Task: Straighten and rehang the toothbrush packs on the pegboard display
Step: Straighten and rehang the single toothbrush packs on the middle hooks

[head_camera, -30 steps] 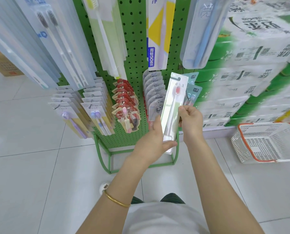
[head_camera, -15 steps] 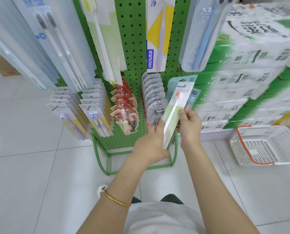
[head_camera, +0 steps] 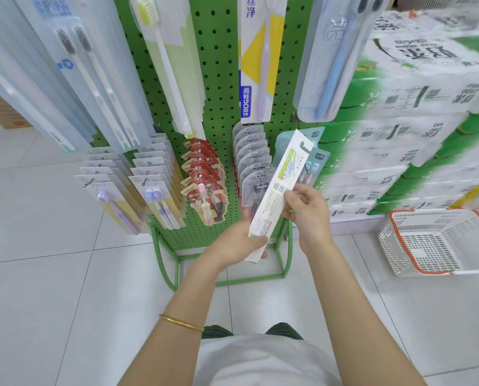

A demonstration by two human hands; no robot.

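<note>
Step in hand: rehanging, by my reading. One toothbrush pack (head_camera: 277, 196) is off its hook and held up in front of the low right corner of the pegboard (head_camera: 218, 79).
Pack: a long white card, tilted, its top leaning far and right, the printed side facing us. The dark hanging slot at its top sits just in front of the teal packs (head_camera: 317, 160) on the low right hook.
Left hand (head_camera: 238, 240): fingers curled round the bottom end of the pack, gripping it.
Right hand (head_camera: 308, 213): fingers pinch the pack's right edge about midway up.
Next move: I would guess the card wants turning face out, then the slot lined up with the hook tip and slid on. The hook itself is hidden behind the teal packs, so the aim may be fiddly.
Board: green, full of holes, on a green wire stand (head_camera: 165, 260). Long packs hang across the top; short rows of carded brushes fan out along the bottom.
Floor (head_camera: 37, 274): pale glossy tiles.
Room: a white basket (head_camera: 438, 240) with an orange rim sits on the floor to the right. Behind it are stacked green and white wrapped bundles (head_camera: 399, 135).
</note>
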